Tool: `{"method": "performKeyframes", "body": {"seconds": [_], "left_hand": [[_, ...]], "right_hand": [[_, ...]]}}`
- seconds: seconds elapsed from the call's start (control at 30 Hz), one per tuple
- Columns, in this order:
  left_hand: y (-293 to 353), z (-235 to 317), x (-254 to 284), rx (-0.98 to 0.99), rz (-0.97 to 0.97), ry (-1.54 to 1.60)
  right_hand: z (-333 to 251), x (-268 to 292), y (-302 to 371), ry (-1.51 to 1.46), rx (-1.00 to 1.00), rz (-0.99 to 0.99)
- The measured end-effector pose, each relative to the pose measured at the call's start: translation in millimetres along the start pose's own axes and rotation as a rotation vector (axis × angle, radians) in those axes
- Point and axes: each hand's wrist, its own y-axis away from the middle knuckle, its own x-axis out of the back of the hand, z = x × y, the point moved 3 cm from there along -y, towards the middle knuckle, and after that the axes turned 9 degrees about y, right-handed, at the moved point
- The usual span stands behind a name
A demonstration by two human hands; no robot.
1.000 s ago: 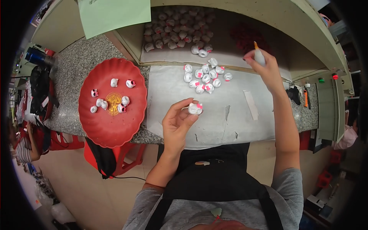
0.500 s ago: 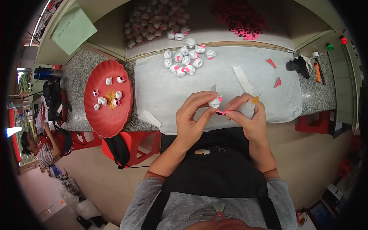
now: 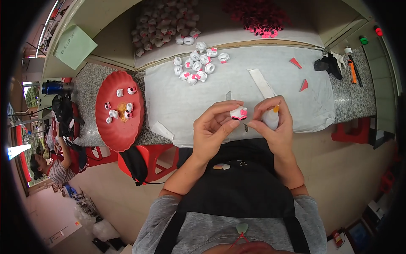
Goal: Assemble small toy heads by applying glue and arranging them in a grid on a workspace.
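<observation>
Two hands are working close together over a pale sheet (image 3: 194, 110)

The left hand (image 3: 215, 131) is gripping a small white bead (image 3: 238, 113), its thumb and fingers closing on the sides. The bead is sitting above the near part of the sheet, between the two hands, and is showing a pink bow on its face. A pink-and-black trim piece (image 3: 237, 119) is resting along its lower edge.

The right hand (image 3: 270, 127) is curling its fingers around a white bottle (image 3: 270, 120) with an orange tip. Its thumb is pointing toward the bead, just beside it; whether those fingertips are pinching anything, one cannot tell.

Beyond the hands, a loose cluster of beads (image 3: 196, 66) is lying on the sheet, and a larger heap of beads (image 3: 163, 23) is filling the left of the shelf behind. A mound of pink-and-black pieces (image 3: 264, 30) is spreading farther right. To the left, a red scalloped tray (image 3: 122, 142) is holding several more beads. Two red scraps (image 3: 295, 63) and a white strip (image 3: 261, 81) are lying on the sheet's right half, near a crumpled black cloth (image 3: 327, 66).
</observation>
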Motion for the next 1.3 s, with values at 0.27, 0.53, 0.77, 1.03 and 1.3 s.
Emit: {"method": "performKeyframes", "body": {"seconds": [0.27, 0.53, 0.77, 1.03, 1.3], "left_hand": [[5.7, -4.3, 5.4, 0.025, -0.071, 0.188], [5.8, -2.9, 6.4, -0.052, -0.179, 0.249], [8.2, -4.7, 10.6, -0.181, -0.139, 0.16], [13.2, -3.2, 14.6, -0.127, -0.054, 0.214], [11.4, 1.7, 25.5, -0.145, -0.105, 0.158]], "right_hand": [[-1.9, -13.0, -1.2, -0.115, -0.125, -0.192], [2.6, -18.0, 2.8, -0.226, -0.128, -0.178], [6.0, -22.4, 4.1, -0.207, -0.121, -0.198], [-1.6, -29.4, 2.0, -0.152, -0.241, -0.167], [-1.1, -36.8, -0.2, -0.037, -0.166, -0.17]]}}
